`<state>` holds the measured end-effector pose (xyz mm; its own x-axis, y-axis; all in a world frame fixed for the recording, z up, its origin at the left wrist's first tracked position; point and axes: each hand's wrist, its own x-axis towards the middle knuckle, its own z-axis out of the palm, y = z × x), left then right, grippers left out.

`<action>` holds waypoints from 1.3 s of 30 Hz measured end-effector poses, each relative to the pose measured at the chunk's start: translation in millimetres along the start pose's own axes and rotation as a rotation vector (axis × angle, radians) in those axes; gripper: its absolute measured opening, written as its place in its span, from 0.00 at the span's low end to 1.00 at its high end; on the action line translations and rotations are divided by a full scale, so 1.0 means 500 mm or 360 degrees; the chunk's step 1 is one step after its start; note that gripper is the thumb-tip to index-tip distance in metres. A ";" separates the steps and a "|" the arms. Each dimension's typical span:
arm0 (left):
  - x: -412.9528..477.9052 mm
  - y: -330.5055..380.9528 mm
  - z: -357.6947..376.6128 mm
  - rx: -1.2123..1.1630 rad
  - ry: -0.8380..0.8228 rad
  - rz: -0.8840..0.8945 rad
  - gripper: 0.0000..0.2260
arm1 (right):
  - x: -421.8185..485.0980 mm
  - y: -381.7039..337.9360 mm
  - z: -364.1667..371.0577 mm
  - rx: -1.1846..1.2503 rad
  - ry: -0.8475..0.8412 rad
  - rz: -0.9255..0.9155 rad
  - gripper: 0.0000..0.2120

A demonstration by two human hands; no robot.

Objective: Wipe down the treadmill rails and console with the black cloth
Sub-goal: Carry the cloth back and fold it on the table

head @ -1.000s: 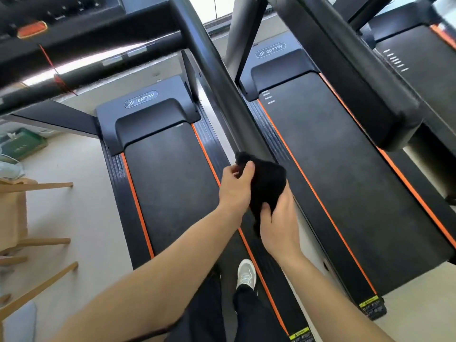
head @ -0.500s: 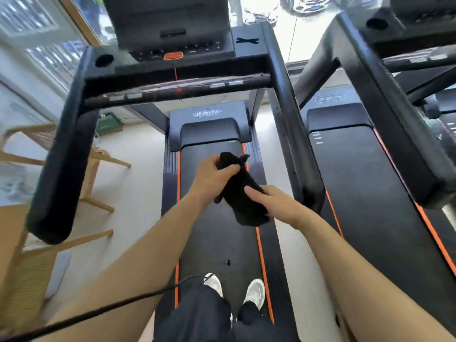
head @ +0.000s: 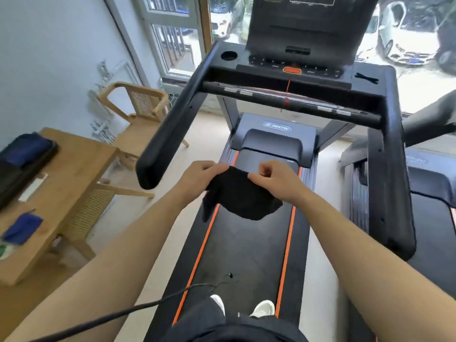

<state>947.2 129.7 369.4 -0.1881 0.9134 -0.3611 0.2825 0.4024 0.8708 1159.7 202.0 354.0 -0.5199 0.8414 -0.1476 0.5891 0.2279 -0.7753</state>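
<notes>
above belt [head: 246, 253], both hands' fingers pinch black cloth [head: 243, 196]; fingertips hidden.

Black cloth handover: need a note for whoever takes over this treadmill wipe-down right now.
Grip: left hand pinches the black cloth at its top edge; right hand pinches the same edge.
The cloth hangs spread between them over the belt.
Not touched now: left rail, right rail, console.
Done: cannot tell what is wiped.
Left: rails and console.
</notes>
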 end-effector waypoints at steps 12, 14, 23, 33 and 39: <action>-0.255 -0.302 -0.267 0.0696 0.0471 -0.0458 0.07 | 0.101 -0.181 0.296 -0.0878 -0.0866 -0.0233 0.16; -0.306 -0.332 -0.268 0.0686 0.0565 -0.0555 0.05 | 0.091 -0.212 0.347 -0.0867 -0.1031 -0.0254 0.13; -0.675 -0.494 -0.264 0.0517 0.0936 -0.1162 0.13 | -0.087 -0.364 0.674 -0.0816 -0.1735 -0.0624 0.09; -1.089 -0.810 -0.244 0.0801 0.1005 -0.1806 0.16 | -0.428 -0.455 1.097 -0.1161 -0.1931 -0.1261 0.10; -1.293 -1.179 -0.268 0.0695 0.1232 -0.1674 0.11 | -0.624 -0.387 1.473 -0.1094 -0.1785 -0.1428 0.11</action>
<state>776.3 -706.4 134.4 -0.9254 -0.0397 -0.3770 -0.0749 0.9940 0.0793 752.3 -465.2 97.7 -0.8262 -0.3821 -0.4140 -0.1522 0.8589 -0.4890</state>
